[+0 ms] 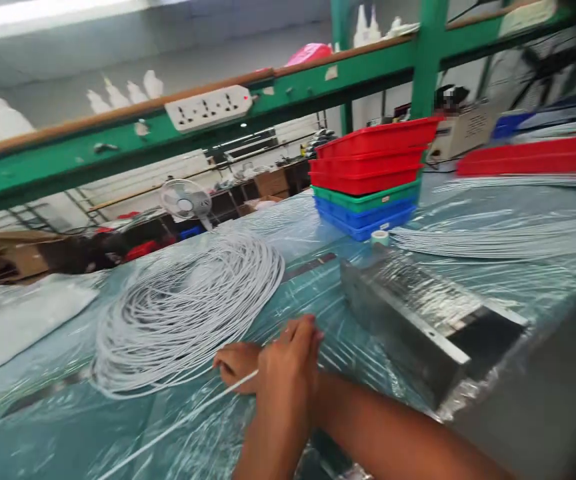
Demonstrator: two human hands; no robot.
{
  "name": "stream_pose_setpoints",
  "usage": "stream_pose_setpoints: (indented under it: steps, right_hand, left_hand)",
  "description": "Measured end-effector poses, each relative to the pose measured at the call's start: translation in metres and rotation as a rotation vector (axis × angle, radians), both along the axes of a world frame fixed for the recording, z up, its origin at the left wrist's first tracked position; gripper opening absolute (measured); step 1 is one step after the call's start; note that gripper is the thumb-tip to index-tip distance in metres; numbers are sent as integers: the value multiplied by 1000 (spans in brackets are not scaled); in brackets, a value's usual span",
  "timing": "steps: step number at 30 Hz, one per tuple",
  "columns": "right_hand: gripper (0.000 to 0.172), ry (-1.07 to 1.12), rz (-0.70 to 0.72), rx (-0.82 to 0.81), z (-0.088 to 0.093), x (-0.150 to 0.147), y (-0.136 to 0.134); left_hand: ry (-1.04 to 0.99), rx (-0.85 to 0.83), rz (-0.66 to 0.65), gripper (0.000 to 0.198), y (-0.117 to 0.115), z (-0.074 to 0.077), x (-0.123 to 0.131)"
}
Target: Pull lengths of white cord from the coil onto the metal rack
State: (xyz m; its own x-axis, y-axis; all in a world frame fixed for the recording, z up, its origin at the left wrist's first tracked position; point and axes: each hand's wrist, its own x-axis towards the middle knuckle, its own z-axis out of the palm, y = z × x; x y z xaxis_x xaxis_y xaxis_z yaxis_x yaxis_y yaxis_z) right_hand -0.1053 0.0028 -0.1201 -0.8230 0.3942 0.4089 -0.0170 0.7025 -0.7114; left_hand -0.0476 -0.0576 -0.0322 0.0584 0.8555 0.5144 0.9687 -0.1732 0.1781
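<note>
White sheet: at your far left on the desk [63,433], a pale crumpled sheet [28,323] is cut off by the frame edge; what it is made of is hard to tell.
Loose strand: a white cable [183,421] slants up from the bottom edge, where it is cut off, to your hands.
Coil: the big white cable coil [188,313] lies flat just beyond your hands; no ends can be picked out.
Right hand: your right hand [237,365] curls beside the coil, partly covered; you cannot tell what it holds.
Left hand: your left hand [288,357] crosses over your right arm, fingers bunched; the strand disappears at its edge, so its grip cannot be told.
Bins: red, green and blue bins [368,167] stand stacked.
Metal part: a film-wrapped grey piece [393,323], blurred, lies near your right forearm.
</note>
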Motion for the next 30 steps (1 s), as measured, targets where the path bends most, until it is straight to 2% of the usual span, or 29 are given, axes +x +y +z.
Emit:
stream_pose_setpoints:
  steps: [3, 6, 8, 10, 17, 25, 30]
  right_hand:
    - [19, -55, 20, 91, 4, 1, 2]
    - [18, -91, 52, 123, 6, 1, 6]
    - [19, -98, 77, 157, 6, 0, 8]
    - [20, -88, 84, 188, 4, -1, 9]
    - [20, -100, 75, 195, 0, -2, 8]
    - [20, -99, 80, 202, 4, 1, 8]
    - [23, -106, 67, 218, 3, 1, 9]
  left_hand:
    - [15, -111, -52, 17, 50, 13, 31]
    - [25, -322, -60, 9, 71, 28, 51]
    - [-1, -439, -93, 8, 73, 32, 60]
    - [-34, -473, -131, 7, 70, 33, 65]
    - [-134, -392, -219, 10, 67, 26, 65]
    - [-210, -306, -179, 14, 68, 23, 65]
    - [-140, -359, -121, 9, 65, 28, 70]
